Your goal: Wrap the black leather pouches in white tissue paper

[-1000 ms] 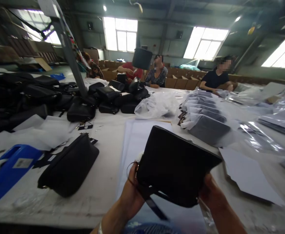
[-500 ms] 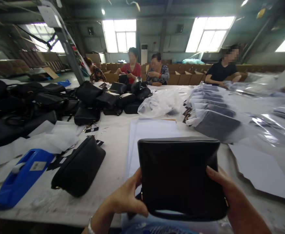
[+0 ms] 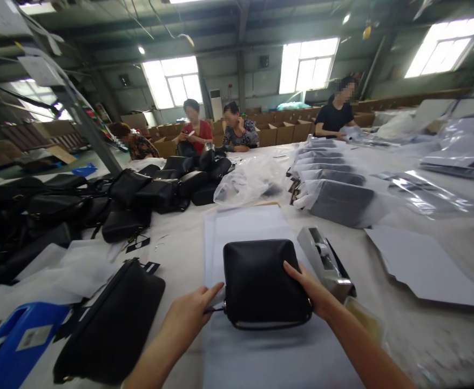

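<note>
A small black handbag [image 3: 263, 283] is over white paper sheets [image 3: 241, 356] in front of me. My right hand [image 3: 316, 292] grips its right side, thumb on the upper face. At the bag's left edge, my left hand [image 3: 190, 313] has its fingers closed on a thin black strap, with the index finger stretched toward the bag. The bag's underside and part of the left fingers are hidden. Another black handbag [image 3: 113, 319] lies to the left of my left forearm.
A grey tape dispenser [image 3: 324, 259] stands right of the handbag, a blue tape dispenser [image 3: 26, 340] at lower left. Black bags [image 3: 156, 192] are piled at left; wrapped bags [image 3: 340, 202] line up at right. Several people [image 3: 239, 129] sit across the table.
The handbag has moved away from me, down toward the paper, and looks smaller. My left hand has shifted from the bag's side to its strap. The grey tape dispenser now shows.
</note>
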The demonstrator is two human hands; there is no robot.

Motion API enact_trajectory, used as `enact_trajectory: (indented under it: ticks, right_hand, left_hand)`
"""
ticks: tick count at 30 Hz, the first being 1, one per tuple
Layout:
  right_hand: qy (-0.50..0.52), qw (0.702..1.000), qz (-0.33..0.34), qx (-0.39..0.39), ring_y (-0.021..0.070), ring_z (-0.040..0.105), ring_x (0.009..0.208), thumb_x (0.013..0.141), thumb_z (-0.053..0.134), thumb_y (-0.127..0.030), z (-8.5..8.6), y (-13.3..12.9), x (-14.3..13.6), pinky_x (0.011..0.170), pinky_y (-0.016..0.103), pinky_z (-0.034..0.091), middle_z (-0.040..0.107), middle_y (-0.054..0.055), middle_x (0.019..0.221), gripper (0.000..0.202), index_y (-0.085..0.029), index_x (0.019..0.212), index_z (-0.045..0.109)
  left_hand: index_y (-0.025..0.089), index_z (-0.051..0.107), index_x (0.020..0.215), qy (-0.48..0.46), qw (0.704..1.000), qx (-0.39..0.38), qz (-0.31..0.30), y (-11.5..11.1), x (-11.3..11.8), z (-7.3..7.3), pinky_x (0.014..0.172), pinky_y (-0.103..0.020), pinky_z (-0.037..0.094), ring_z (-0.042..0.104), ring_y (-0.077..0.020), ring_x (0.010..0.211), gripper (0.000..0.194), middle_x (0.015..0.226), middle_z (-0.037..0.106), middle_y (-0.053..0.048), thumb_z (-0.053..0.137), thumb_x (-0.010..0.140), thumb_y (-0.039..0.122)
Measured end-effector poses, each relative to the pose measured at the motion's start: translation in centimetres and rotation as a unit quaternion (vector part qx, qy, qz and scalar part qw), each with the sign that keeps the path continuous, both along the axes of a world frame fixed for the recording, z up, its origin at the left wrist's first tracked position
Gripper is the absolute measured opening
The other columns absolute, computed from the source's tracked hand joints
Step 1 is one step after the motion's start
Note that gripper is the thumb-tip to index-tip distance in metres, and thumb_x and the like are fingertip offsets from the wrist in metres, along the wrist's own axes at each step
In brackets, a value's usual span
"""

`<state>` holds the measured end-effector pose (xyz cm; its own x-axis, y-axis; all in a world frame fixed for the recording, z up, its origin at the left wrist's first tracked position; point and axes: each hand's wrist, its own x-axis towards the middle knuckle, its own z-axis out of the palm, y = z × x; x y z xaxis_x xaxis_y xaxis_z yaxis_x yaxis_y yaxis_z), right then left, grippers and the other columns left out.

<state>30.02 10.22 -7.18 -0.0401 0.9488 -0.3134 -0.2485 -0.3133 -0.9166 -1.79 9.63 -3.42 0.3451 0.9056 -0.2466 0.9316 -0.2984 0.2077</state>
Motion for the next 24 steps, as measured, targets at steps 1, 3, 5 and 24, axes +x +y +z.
enact_trajectory:
  ticks: [1,3,5,24]
  right_hand:
    - [-0.020,1.000,-0.013,0.018,0.0253,0.062,0.119,0.085,0.066,-0.056,-0.5,0.6,-0.1,0.104,0.038,0.049,0.063,0.007,0.133,0.062,-0.026,0.138,0.053]
    - [-0.077,0.996,-0.036,0.031,0.0254,0.059,0.123,0.083,0.067,-0.058,-1.5,1.6,-0.1,0.106,0.041,0.046,0.061,0.007,0.136,0.073,-0.028,0.145,0.044]
    - [-0.160,0.985,-0.053,0.037,0.0276,0.058,0.124,0.079,0.069,-0.060,-2.5,2.3,0.1,0.108,0.046,0.043,0.063,0.009,0.133,0.082,-0.028,0.149,0.038]
    - [-0.460,0.861,-0.115,0.183,0.0287,0.067,0.103,0.092,0.056,-0.042,-0.4,-7.5,4.8,0.097,0.045,0.052,0.073,0.005,0.111,0.026,-0.030,0.106,0.074]
  left_hand:
    - [0.038,0.046,0.143,0.017,1.000,0.010,0.000,0.4,0.2,-0.3,0.079,-0.033,0.051,0.071,-0.0273,0.092,0.063,0.110,0.070,-0.006,0.053,0.085,0.015]
    - [0.038,0.046,0.143,0.030,0.999,0.016,-0.003,0.9,0.6,-1.2,0.078,-0.033,0.051,0.071,-0.0273,0.092,0.063,0.110,0.070,-0.006,0.053,0.085,0.015]
    - [0.037,0.048,0.142,0.028,1.000,0.005,-0.005,1.1,0.8,-2.3,0.079,-0.032,0.051,0.071,-0.0273,0.094,0.063,0.110,0.070,-0.006,0.055,0.084,0.014]
    - [0.027,0.014,0.156,-0.264,0.962,0.003,0.075,2.2,3.9,-4.8,0.110,-0.047,0.040,0.040,-0.0291,0.141,0.075,0.157,0.035,-0.012,0.046,0.094,0.054]
